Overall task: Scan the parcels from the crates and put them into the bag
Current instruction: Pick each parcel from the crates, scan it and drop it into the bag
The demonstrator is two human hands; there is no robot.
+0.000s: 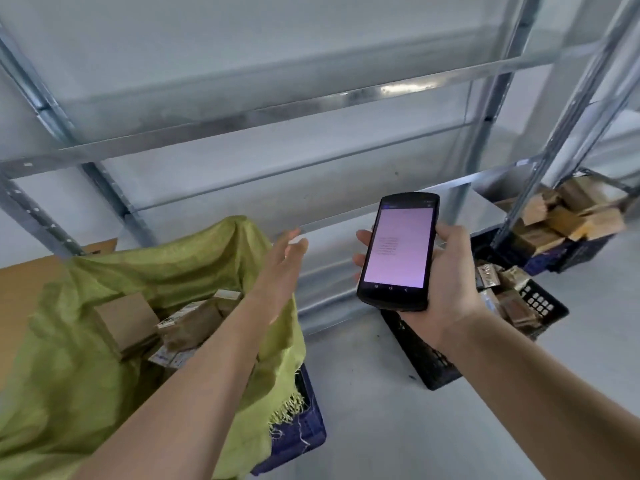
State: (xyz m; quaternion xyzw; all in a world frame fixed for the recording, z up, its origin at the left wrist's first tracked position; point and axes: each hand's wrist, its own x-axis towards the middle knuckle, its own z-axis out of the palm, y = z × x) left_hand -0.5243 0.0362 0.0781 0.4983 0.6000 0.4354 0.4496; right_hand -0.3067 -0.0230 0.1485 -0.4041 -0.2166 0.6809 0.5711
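A green woven bag [79,382] stands open at the lower left, lining a blue crate [301,427]. Several brown cardboard parcels [128,320] lie inside it. My left hand [282,268] hovers above the bag's right rim, fingers straight, holding nothing. My right hand [440,282] grips a black handheld scanner [398,251] with a lit pale screen facing me. Below and right of that hand sits a black crate [540,304] with several parcels [509,289]. A further dark crate [571,252] heaped with parcels [568,216] stands at the far right.
Bare metal shelving [242,119] fills the wall ahead, its uprights [540,164] rising beside the right crates. A flat cardboard sheet [20,292] leans at the far left behind the bag. The floor [381,410] is pale grey.
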